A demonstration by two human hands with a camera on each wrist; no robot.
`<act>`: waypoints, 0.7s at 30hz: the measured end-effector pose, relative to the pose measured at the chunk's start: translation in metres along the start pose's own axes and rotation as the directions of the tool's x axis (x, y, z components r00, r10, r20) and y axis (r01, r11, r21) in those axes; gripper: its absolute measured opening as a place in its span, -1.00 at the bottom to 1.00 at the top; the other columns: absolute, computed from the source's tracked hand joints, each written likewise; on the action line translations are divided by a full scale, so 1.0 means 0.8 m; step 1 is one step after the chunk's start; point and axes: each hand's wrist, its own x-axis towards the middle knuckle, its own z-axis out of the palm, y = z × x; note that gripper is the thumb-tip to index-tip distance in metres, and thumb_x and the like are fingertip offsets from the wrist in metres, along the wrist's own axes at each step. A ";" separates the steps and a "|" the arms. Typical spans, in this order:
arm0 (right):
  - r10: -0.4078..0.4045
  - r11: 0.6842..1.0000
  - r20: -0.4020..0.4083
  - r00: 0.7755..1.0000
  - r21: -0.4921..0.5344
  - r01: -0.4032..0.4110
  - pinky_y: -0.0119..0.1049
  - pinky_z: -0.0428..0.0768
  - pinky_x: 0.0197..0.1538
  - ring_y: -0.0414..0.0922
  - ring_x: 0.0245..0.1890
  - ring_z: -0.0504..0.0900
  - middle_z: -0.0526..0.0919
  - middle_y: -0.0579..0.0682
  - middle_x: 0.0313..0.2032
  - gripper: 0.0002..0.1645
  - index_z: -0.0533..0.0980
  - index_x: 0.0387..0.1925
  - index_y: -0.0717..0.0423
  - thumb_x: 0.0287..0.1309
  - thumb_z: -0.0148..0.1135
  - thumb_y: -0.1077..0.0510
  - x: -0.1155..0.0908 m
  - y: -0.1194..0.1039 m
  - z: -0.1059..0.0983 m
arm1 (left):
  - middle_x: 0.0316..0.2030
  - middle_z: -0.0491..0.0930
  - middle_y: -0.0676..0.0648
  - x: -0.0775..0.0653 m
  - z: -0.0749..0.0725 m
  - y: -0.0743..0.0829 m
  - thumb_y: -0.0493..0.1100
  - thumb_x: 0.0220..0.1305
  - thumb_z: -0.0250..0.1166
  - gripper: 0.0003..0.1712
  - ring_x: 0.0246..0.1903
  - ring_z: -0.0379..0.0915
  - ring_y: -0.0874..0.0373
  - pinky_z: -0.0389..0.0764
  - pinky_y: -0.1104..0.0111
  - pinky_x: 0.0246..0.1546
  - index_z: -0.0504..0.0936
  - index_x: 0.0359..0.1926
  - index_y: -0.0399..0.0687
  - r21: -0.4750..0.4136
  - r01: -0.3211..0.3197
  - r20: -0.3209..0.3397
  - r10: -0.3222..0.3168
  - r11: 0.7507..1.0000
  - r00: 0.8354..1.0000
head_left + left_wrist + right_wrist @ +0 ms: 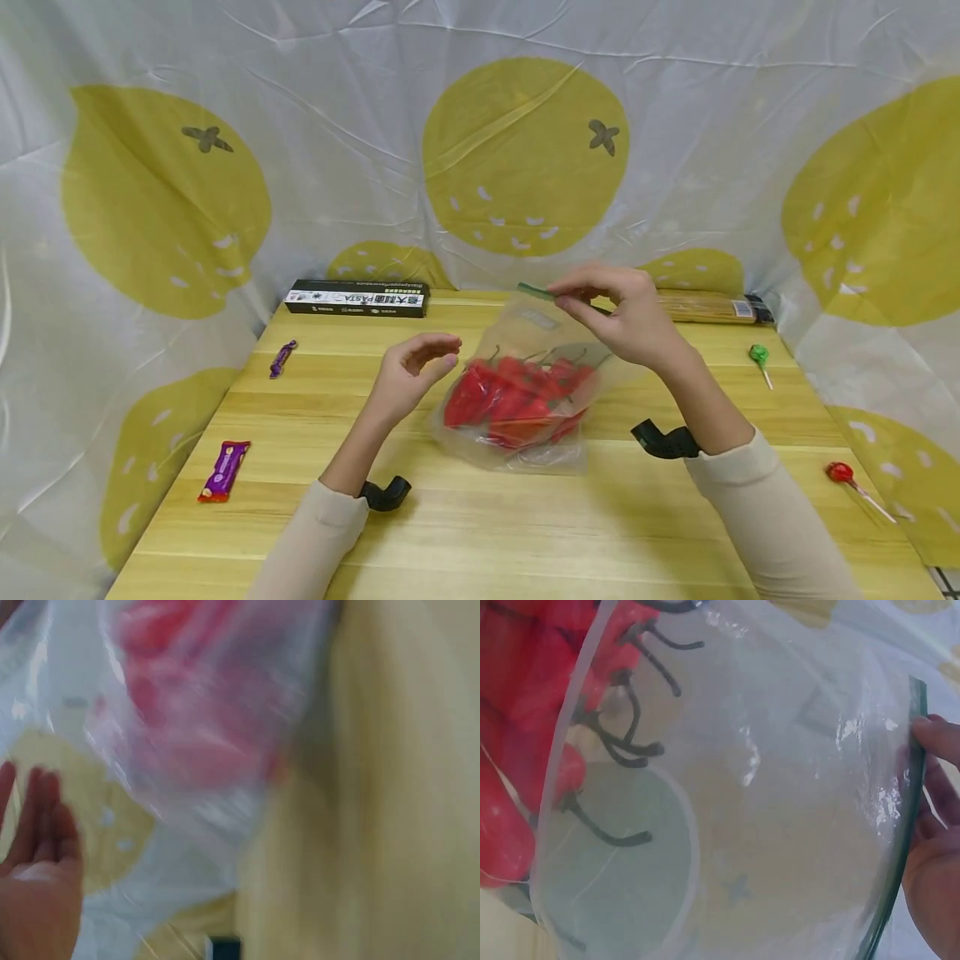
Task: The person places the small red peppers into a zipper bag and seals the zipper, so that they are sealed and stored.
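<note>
A clear zip bag [510, 329] with a green strip along its top stands on the table, tilted, with several red peppers [517, 400] inside. Their dark stems show through the plastic in the right wrist view. My right hand [618, 312] pinches the bag's green edge [911, 825] between thumb and fingers. Left of the bag, my left hand [420, 371] is raised with loosely bent fingers and holds nothing. The left wrist view is blurred; there the left palm [37, 892] appears apart from the bag.
At the back lie a black pasta box [356, 298] and a pack of spaghetti [705, 307]. On the left are a small purple candy [282, 359] and a purple wrapped bar [224, 472]. A green lollipop [759, 356] and a red lollipop [840, 472] lie on the right.
</note>
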 end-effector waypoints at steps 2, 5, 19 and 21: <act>0.042 0.998 -0.024 0.999 0.036 -0.041 -0.41 0.61 -0.26 -0.14 -0.30 0.65 0.71 0.06 -0.21 -0.75 0.66 -0.16 0.21 0.11 0.28 0.45 -0.005 -0.003 -0.006 | 0.11 0.58 -0.11 -0.013 -0.010 -0.015 -0.11 0.27 0.34 -0.54 0.14 0.50 0.05 0.49 0.28 0.22 0.54 0.18 -0.03 0.085 0.095 0.098 -0.104 0.992 0.990; 0.083 0.995 -0.058 0.995 0.068 -0.079 -0.41 0.61 -0.26 -0.07 -0.28 0.65 0.69 0.14 -0.21 -0.76 0.63 -0.15 0.29 0.12 0.25 0.47 -0.012 -0.001 -0.012 | 0.20 0.52 -0.03 -0.028 -0.021 -0.030 -0.03 0.21 0.39 -0.40 0.18 0.48 0.01 0.49 0.21 0.23 0.47 0.26 0.04 0.171 0.192 0.195 -0.224 0.967 0.955; 0.182 0.963 -0.279 0.943 0.244 -0.114 -0.47 0.62 -0.29 -0.17 -0.31 0.66 0.67 0.09 -0.23 -0.73 0.58 -0.11 0.46 0.11 0.21 0.54 -0.049 0.029 -0.039 | -0.21 0.72 -0.11 -0.031 -0.020 -0.037 -0.18 0.25 0.34 -0.69 -0.21 0.67 0.04 0.69 0.23 -0.15 0.65 0.02 -0.10 0.052 0.217 -0.109 -0.211 0.975 0.971; 0.223 0.946 -0.307 0.925 0.297 -0.129 -0.48 0.62 -0.30 -0.17 -0.31 0.64 0.68 0.05 -0.24 -0.71 0.56 -0.10 0.48 0.10 0.21 0.55 -0.064 0.041 -0.044 | -0.22 0.71 -0.06 -0.030 -0.022 -0.028 -0.24 0.26 0.32 -0.71 -0.25 0.67 0.12 0.69 0.31 -0.18 0.64 0.00 -0.20 -0.030 0.145 -0.159 -0.148 0.989 0.976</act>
